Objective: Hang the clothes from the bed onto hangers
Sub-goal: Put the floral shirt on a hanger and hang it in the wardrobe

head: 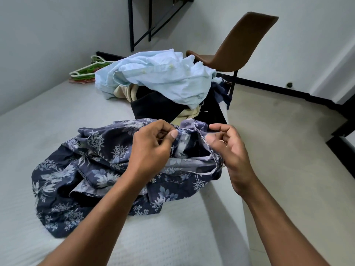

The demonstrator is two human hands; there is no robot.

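We saw only the person's two hands and forearms. The left hand [151, 148] and the right hand [228, 148] were bare, with plain fingers and creased knuckles. The left thumbnail [174, 134] and the right thumbnail [210, 139] were cut short and rounded, ending level with the fingertips. Just behind the fingers, both wrists were bare as well. Farther back from the fingers, the left forearm [107, 214] and the right forearm [269, 217] were uncovered and lean, and they broadened steadily toward the lower edge of the view, which cut them off.
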